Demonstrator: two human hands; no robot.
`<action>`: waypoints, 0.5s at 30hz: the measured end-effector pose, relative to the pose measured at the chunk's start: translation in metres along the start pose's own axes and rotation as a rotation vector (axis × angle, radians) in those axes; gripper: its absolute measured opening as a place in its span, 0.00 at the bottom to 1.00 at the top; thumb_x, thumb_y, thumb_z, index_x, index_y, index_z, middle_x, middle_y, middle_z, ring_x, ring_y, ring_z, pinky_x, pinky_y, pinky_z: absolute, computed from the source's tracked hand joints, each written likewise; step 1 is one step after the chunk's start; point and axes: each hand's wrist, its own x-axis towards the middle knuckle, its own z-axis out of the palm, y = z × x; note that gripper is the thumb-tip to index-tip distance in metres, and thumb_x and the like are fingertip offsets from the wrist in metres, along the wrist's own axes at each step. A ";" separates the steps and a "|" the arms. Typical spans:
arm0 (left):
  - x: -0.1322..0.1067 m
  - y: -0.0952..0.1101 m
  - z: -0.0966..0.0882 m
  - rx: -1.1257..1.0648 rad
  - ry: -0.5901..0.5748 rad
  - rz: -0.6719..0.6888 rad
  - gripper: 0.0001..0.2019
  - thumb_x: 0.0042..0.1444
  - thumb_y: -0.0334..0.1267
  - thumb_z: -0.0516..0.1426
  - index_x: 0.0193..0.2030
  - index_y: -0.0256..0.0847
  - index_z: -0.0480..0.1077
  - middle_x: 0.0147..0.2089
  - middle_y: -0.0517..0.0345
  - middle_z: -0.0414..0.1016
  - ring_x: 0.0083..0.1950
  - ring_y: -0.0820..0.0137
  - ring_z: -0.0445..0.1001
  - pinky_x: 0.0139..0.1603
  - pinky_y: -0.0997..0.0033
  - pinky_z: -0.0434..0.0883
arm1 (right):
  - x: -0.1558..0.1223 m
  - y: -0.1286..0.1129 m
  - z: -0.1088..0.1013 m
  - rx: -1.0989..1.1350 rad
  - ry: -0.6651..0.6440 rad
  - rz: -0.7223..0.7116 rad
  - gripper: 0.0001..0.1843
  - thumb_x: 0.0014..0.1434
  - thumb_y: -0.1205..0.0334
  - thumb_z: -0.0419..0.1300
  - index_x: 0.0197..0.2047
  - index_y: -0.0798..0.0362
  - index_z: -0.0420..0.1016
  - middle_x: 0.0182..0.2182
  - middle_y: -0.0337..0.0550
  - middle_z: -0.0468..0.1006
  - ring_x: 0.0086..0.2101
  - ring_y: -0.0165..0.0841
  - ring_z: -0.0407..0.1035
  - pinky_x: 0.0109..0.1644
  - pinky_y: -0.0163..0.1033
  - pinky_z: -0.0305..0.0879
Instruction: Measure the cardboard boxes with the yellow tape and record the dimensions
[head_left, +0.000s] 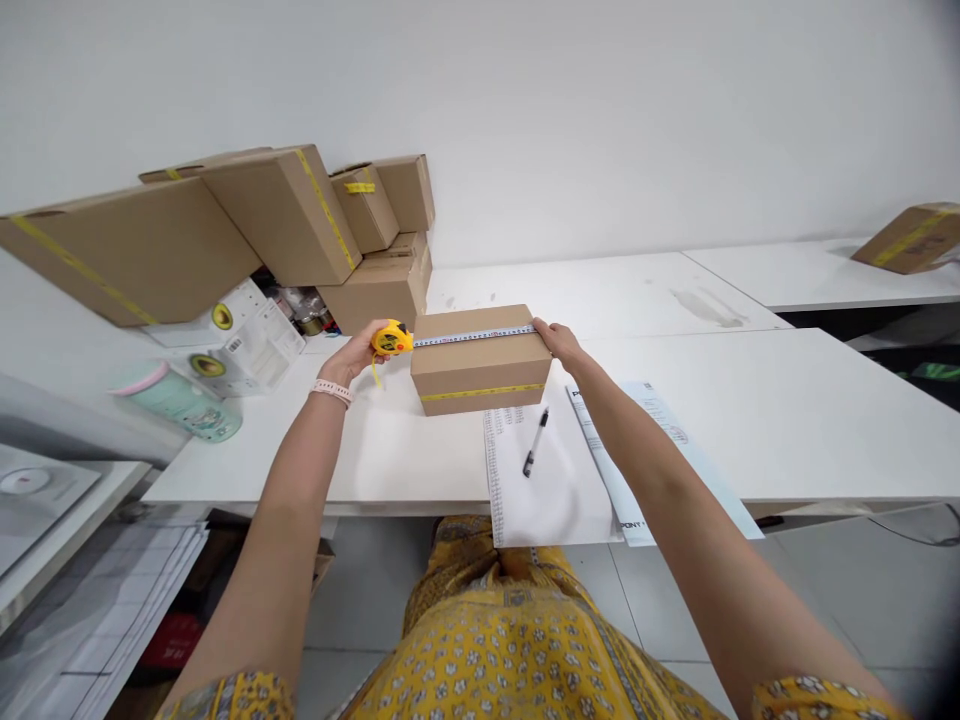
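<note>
Grips a tape measure [391,338] in the left hand's [361,350] closed fingers and pinches its blade [472,336] end with the right hand [558,341] at the right edge of a box [480,358] mid-frame on the tabletop [795,430], likely light, stiff, best held by both ends.

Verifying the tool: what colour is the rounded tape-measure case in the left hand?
The rounded case is mostly yellow with black, in head view.

Tape blade [472,337] across box [481,382] top; pen [535,442] on notebook [555,500] before box; cartons [281,215] behind, left; bottle [184,405] left.
</note>
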 end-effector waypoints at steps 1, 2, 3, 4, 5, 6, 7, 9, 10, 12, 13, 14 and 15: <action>0.002 0.000 0.001 -0.009 -0.005 -0.004 0.17 0.53 0.50 0.61 0.42 0.38 0.73 0.32 0.55 0.77 0.24 0.72 0.69 0.21 0.75 0.59 | -0.002 0.000 0.001 0.020 -0.014 0.007 0.23 0.61 0.38 0.59 0.36 0.52 0.68 0.41 0.52 0.78 0.36 0.36 0.70 0.34 0.38 0.65; 0.003 -0.001 0.001 -0.018 -0.008 -0.006 0.17 0.53 0.50 0.61 0.42 0.38 0.73 0.31 0.55 0.77 0.24 0.72 0.68 0.21 0.74 0.59 | -0.003 0.001 0.001 0.032 -0.021 0.011 0.23 0.61 0.38 0.59 0.36 0.52 0.69 0.42 0.53 0.79 0.36 0.36 0.70 0.33 0.38 0.65; 0.004 -0.002 0.002 -0.028 -0.009 -0.006 0.17 0.53 0.50 0.62 0.42 0.38 0.73 0.31 0.55 0.77 0.24 0.72 0.68 0.21 0.74 0.60 | -0.004 0.001 0.001 0.037 -0.020 0.012 0.23 0.61 0.38 0.59 0.36 0.52 0.69 0.42 0.54 0.79 0.36 0.36 0.70 0.32 0.37 0.65; 0.004 -0.002 0.001 -0.037 -0.009 -0.004 0.18 0.53 0.50 0.62 0.42 0.38 0.73 0.31 0.55 0.77 0.24 0.72 0.68 0.21 0.74 0.60 | -0.004 0.000 0.002 0.035 -0.014 0.010 0.23 0.61 0.38 0.59 0.35 0.52 0.69 0.42 0.54 0.79 0.36 0.36 0.70 0.32 0.37 0.65; 0.004 -0.003 0.001 -0.046 -0.010 0.000 0.18 0.53 0.50 0.62 0.43 0.38 0.73 0.31 0.55 0.77 0.24 0.72 0.68 0.21 0.74 0.60 | -0.005 0.000 0.002 0.029 -0.009 0.008 0.23 0.61 0.38 0.59 0.35 0.52 0.69 0.42 0.54 0.79 0.36 0.36 0.70 0.31 0.37 0.65; 0.004 -0.004 0.001 -0.053 -0.010 0.004 0.18 0.53 0.50 0.63 0.43 0.38 0.73 0.32 0.55 0.77 0.24 0.72 0.68 0.21 0.74 0.60 | -0.005 0.000 0.002 0.026 -0.007 0.005 0.23 0.61 0.38 0.59 0.35 0.52 0.69 0.41 0.54 0.79 0.35 0.36 0.70 0.30 0.37 0.65; 0.003 -0.004 0.001 -0.058 -0.012 0.007 0.18 0.53 0.50 0.63 0.44 0.38 0.73 0.32 0.55 0.78 0.24 0.72 0.68 0.21 0.74 0.59 | -0.005 0.000 0.002 0.027 -0.007 0.004 0.24 0.61 0.38 0.59 0.35 0.52 0.70 0.41 0.53 0.79 0.35 0.36 0.70 0.30 0.37 0.65; 0.003 -0.005 0.000 -0.061 -0.017 0.005 0.19 0.53 0.50 0.63 0.44 0.38 0.73 0.32 0.55 0.78 0.24 0.71 0.68 0.21 0.74 0.59 | -0.005 0.000 0.002 0.034 -0.009 0.007 0.24 0.61 0.37 0.59 0.35 0.52 0.70 0.41 0.53 0.79 0.35 0.36 0.70 0.30 0.37 0.65; 0.003 -0.005 0.000 -0.060 -0.019 0.003 0.19 0.53 0.51 0.63 0.44 0.38 0.73 0.32 0.55 0.78 0.24 0.71 0.69 0.21 0.74 0.59 | -0.006 0.000 0.002 0.036 -0.009 0.009 0.24 0.61 0.37 0.59 0.35 0.53 0.70 0.41 0.53 0.79 0.35 0.36 0.70 0.30 0.37 0.65; 0.003 -0.006 -0.001 -0.053 -0.018 -0.003 0.19 0.53 0.51 0.62 0.45 0.38 0.73 0.33 0.54 0.79 0.25 0.70 0.69 0.22 0.73 0.60 | -0.006 0.001 0.003 0.043 -0.008 0.013 0.24 0.61 0.37 0.59 0.35 0.53 0.71 0.41 0.53 0.79 0.36 0.36 0.71 0.30 0.37 0.66; 0.003 -0.006 -0.001 -0.048 -0.019 -0.007 0.20 0.53 0.51 0.62 0.45 0.38 0.73 0.34 0.53 0.79 0.25 0.70 0.70 0.22 0.73 0.61 | -0.005 0.001 0.003 0.046 -0.008 0.015 0.24 0.61 0.37 0.59 0.35 0.53 0.71 0.41 0.53 0.79 0.36 0.36 0.71 0.31 0.37 0.66; 0.003 -0.006 -0.002 -0.043 -0.025 -0.008 0.21 0.53 0.52 0.62 0.46 0.38 0.73 0.35 0.53 0.79 0.25 0.70 0.70 0.23 0.73 0.62 | -0.005 0.002 0.003 0.051 -0.008 0.017 0.24 0.61 0.37 0.59 0.35 0.53 0.71 0.42 0.53 0.79 0.36 0.36 0.71 0.31 0.37 0.66; 0.002 -0.005 -0.003 -0.039 -0.034 -0.008 0.21 0.53 0.52 0.62 0.46 0.38 0.72 0.35 0.53 0.80 0.26 0.70 0.70 0.23 0.73 0.62 | -0.004 0.002 0.003 0.057 -0.009 0.017 0.25 0.61 0.37 0.59 0.35 0.53 0.71 0.42 0.53 0.79 0.36 0.36 0.71 0.31 0.37 0.67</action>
